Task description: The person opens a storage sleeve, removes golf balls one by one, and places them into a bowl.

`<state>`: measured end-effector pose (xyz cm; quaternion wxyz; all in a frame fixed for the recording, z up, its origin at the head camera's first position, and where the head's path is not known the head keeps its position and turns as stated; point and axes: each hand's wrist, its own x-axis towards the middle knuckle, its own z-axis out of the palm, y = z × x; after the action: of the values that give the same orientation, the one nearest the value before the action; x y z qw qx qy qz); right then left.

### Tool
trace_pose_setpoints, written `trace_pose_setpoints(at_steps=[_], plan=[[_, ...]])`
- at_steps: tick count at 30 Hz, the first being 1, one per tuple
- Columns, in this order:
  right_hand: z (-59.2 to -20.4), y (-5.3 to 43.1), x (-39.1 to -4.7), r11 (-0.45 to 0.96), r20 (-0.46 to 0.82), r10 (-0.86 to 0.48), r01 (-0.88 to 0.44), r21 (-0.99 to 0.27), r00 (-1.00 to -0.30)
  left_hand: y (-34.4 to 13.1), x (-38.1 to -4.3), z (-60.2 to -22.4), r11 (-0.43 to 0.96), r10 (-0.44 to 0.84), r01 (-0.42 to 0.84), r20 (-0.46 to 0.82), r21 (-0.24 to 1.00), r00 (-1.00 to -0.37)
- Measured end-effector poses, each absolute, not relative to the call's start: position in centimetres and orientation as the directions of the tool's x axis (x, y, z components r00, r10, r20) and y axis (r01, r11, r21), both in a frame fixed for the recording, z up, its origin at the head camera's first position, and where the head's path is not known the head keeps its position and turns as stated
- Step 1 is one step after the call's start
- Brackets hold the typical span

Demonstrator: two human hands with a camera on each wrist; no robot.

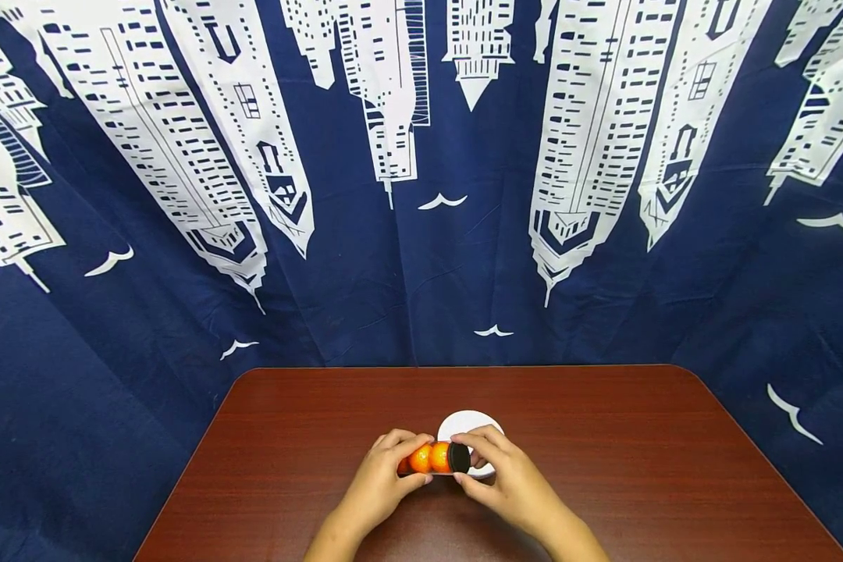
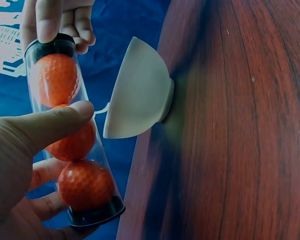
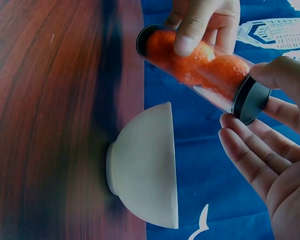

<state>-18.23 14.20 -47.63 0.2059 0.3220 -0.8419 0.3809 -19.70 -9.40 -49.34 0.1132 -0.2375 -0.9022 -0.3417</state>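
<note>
A clear plastic tube with black end caps lies level in front of me, and three orange dimpled golf balls sit in a row inside it. My left hand grips the tube around its left part, thumb across the middle ball in the left wrist view. At the other end, the fingers and thumb of my right hand pinch the black cap, which is on the tube. Just beyond the tube, a white bowl stands upright, partly covered by my right hand in the head view.
The brown wooden table carries the bowl and has rounded far corners. Behind it hangs a dark blue cloth printed with white buildings and birds.
</note>
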Motion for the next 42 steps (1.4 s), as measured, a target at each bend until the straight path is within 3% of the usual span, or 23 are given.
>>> trace_pose_setpoints(at_steps=[20,29,42], plan=[[-46.9,15.5,-18.2,0.427,0.566,-0.468,-0.734,-0.528,-0.679,-9.3,-19.4,-49.7,0.621,0.424,0.531,0.323,0.577,-0.846],[-46.6,15.7,-18.2,0.435,0.545,-0.412,-0.684,-0.586,-0.73,-8.9,-19.3,-49.5,0.615,0.394,0.512,0.329,0.6,-0.858],[-46.4,15.5,-18.1,0.424,0.648,-0.365,-0.739,-0.524,-0.669,-8.7,-19.3,-49.5,0.558,0.38,0.525,0.364,0.643,-0.85]])
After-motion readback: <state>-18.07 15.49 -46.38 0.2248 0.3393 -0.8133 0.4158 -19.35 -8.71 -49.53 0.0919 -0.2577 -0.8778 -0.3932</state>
